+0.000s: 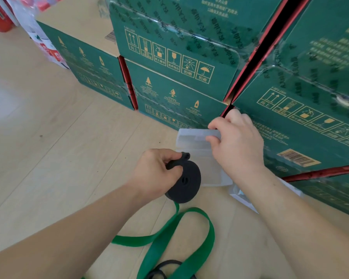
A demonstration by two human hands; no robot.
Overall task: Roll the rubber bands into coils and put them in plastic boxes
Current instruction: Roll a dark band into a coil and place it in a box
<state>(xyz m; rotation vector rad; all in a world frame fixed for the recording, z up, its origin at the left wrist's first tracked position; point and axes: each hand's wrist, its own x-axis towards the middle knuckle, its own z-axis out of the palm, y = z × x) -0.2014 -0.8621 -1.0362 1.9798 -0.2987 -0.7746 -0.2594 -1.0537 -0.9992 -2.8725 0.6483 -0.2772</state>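
Looking down from the head camera at the pale wooden floor (48, 158): the left hand (157, 174) has thumb and fingers curled round a black coil (187, 184), a rubber band wound tight, its loose tail pinched at the top so it cannot spring open. The coil hangs at the near left edge of a clear plastic box (214, 174) that sits on the floor against the stacked green cartons (179, 77). The right hand (236, 143) grips the far right edge of the box's lid (195, 137), fingers curled over it. To my eye the step is opening the box and putting the coil in. Done well, the lid should go fully back before the coil moves, and the left fingers should hold the tail down until the coil lies flat and the box walls can hold it. Nearer, a green band (189, 238) lies loose in loops, unrolled, with a second black band (163, 267) at the near edge. Another clear plastic piece (244, 200) shows under the right forearm
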